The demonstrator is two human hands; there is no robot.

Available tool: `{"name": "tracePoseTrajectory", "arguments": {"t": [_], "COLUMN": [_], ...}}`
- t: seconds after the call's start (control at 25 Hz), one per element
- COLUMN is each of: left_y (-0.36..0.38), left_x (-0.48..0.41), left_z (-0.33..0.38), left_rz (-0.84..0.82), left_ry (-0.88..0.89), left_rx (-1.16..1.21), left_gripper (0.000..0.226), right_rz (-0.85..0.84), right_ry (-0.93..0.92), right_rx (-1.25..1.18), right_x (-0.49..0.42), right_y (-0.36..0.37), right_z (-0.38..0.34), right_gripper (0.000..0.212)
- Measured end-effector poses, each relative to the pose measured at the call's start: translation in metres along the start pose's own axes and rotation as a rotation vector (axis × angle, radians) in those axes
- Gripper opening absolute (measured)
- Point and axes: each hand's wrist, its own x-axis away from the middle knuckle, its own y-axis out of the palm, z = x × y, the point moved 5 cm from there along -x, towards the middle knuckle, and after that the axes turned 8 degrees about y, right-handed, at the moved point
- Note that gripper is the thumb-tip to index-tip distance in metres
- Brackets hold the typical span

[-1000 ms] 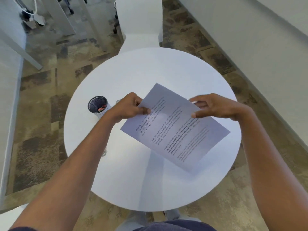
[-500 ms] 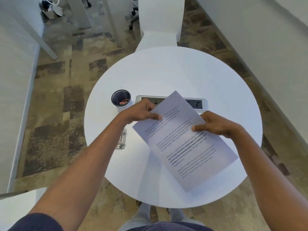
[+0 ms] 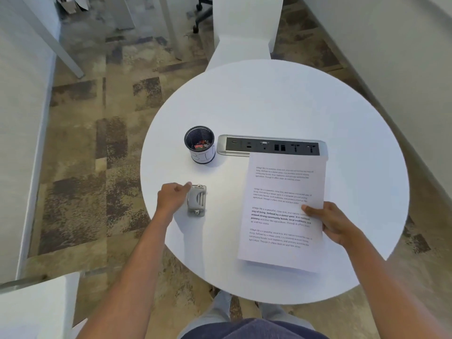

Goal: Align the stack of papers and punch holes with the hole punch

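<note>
Head view: a round white table (image 3: 269, 99) is seen from above.
Left hand (image 3: 172, 198): fingers are curled against the left side of the hole punch (image 3: 197, 200); a grip cannot be told.
Hole punch: laid flat near the table's left edge.
Paper stack (image 3: 281, 211): laid flat, right of centre.
Right hand (image 3: 335, 223): the paper stack's right edge is pinched, thumb on top.

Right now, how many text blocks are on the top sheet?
4, in one column on the top sheet: one near the far edge, one below, a partly bold third at the right hand, one nearest. Lower sheets are hidden.
</note>
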Motion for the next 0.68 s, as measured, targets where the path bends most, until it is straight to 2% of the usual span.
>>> {"name": "tracePoseTrajectory", "arguments": {"t": [0.16, 0.32, 0.48, 0.6, 0.68], "left_y": [0.009, 0.018, 0.023, 0.034, 0.045], "left_x": [-0.001, 0.0, 0.0, 0.004, 0.008], "left_z": [-0.005, -0.004, -0.003, 0.006, 0.015], "left_rz": [-0.037, -0.042, -0.081, -0.156, -0.183], "left_ry": [0.046, 0.057, 0.039, 0.066, 0.076], "left_rx": [-0.059, -0.175, -0.098, -0.026, 0.0], "left_gripper": [0.035, 0.042, 0.05, 0.041, 0.043], "right_rz": [0.047, 0.058, 0.058, 0.068, 0.074], "right_ry": [0.009, -0.01, -0.028, -0.035, -0.036], "right_rx": [-0.053, -0.088, -0.104, -0.112, -0.116], "right_x": [-0.003, -0.003, -0.001, 0.002, 0.005], "right_y": [0.004, 0.006, 0.004, -0.004, -0.01], "right_z": [0.019, 0.02, 0.019, 0.019, 0.019], "right_gripper": [0.025, 0.029, 0.029, 0.027, 0.028]}}
